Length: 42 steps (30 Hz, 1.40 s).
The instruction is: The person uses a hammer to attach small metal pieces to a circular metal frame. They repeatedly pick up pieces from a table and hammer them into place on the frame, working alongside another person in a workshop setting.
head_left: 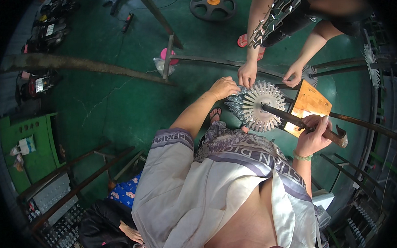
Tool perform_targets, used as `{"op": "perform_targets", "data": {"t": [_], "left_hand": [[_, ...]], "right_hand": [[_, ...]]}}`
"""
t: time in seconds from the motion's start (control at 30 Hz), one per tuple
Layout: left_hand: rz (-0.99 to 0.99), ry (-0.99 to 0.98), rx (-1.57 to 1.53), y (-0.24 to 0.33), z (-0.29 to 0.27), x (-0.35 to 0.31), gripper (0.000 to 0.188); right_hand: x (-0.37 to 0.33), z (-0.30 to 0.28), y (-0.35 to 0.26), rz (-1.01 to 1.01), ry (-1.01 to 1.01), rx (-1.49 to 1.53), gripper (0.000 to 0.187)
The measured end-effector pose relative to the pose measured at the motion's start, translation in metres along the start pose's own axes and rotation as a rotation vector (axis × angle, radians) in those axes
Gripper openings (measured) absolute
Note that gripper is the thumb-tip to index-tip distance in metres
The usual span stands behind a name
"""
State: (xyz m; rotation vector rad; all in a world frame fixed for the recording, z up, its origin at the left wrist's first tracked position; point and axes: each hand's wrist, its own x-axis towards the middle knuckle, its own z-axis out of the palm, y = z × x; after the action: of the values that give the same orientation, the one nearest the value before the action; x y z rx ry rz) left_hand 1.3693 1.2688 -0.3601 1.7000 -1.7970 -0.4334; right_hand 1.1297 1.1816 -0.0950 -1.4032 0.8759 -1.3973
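Observation:
A round metal wheel [275, 100] with slotted teeth all round its rim is mounted on a dark shaft [281, 113] in front of me. Bunched small silvery metal pieces [236, 103] hang along the wheel's left side. My left hand [225, 87] is at the top of that bunch, its fingers pinched together; what they hold is too small to name. Over on the right, my right hand [317, 132] is closed round a metal bar [337, 138] with a hooked end. Behind that hand stands a wooden block [313, 102].
Opposite me, a co-worker's hands [247, 74] work close to the wheel; metal link strips [271, 21] hang over one arm. Steel rails [228, 62] cross the far side. Another person's hands [133, 234] show lower left, near a green cabinet [33, 148]. A black weight plate-like base [212, 9] stands beyond.

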Motion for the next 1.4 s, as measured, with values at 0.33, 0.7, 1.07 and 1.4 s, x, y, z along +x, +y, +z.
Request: {"op": "perform_targets", "data": {"t": [0.33, 0.7, 1.07, 1.4], "left_hand": [[-0.05, -0.091, -0.021, -0.003, 0.008, 0.005, 0.017], [-0.06, -0.135, -0.052, -0.003, 0.004, 0.008, 0.019], [-0.034, -0.115, -0.035, -0.002, 0.018, 0.008, 0.016], [-0.116, -0.105, -0.016, 0.007, 0.028, 0.004, 0.014]], "right_hand": [[-0.001, -0.001, 0.0, -0.017, -0.013, 0.018, 0.028], [-0.001, 0.001, -0.001, -0.014, -0.02, -0.001, 0.031], [0.0, -0.001, 0.0, -0.02, -0.031, 0.04, 0.026], [-0.001, 0.002, -0.003, 0.006, 0.001, -0.016, 0.031]]}}
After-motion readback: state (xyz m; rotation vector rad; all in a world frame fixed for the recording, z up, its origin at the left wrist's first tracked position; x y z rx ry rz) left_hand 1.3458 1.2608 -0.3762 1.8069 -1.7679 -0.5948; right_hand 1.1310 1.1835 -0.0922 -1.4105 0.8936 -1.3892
